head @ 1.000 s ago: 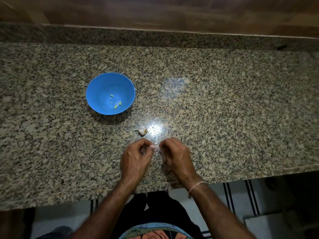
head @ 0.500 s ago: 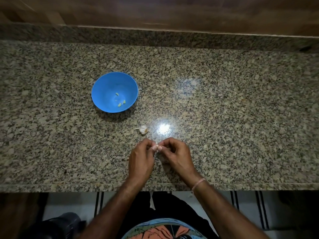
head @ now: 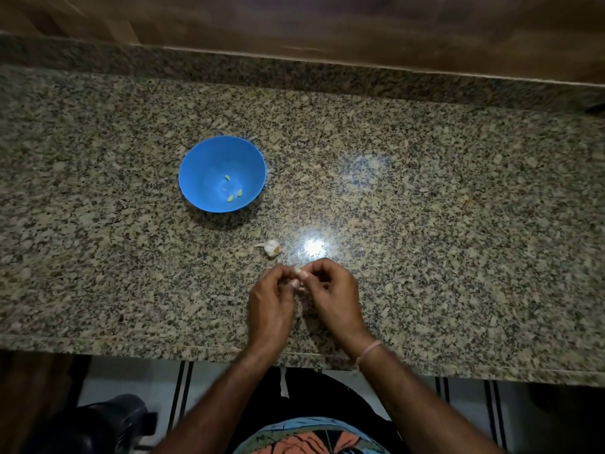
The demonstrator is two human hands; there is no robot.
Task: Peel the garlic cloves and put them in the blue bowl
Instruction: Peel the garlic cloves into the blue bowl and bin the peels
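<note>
Low centre of frame, just past the worktop (head: 458, 224) front edge, the left hand (head: 271, 303) and right hand (head: 334, 296) both have a fingertip grip pinched on one small garlic clove (head: 298, 271). The garlic bulb (head: 271, 248) lies just above them. The blue bowl (head: 203, 165) sits upper left with three peeled cloves (head: 230, 198) inside. Loads of bare granite off to the right.

Between our fingers (head: 314, 268) the clove (head: 298, 269) showed pale cream. Just beyond them the garlic bulb (head: 271, 248) was white with a tan patch. Farther beyond and to their left, the bowl (head: 203, 165) was bright blue, and the peeled cloves (head: 230, 198) in it were pale yellow-green. The desk (head: 458, 224) under our fingers was granite speckled beige, grey and black. Behind them, a pink band (head: 370, 348) ringed our right wrist, and our shirt (head: 311, 437) bore an orange, black and light-blue print.
</note>
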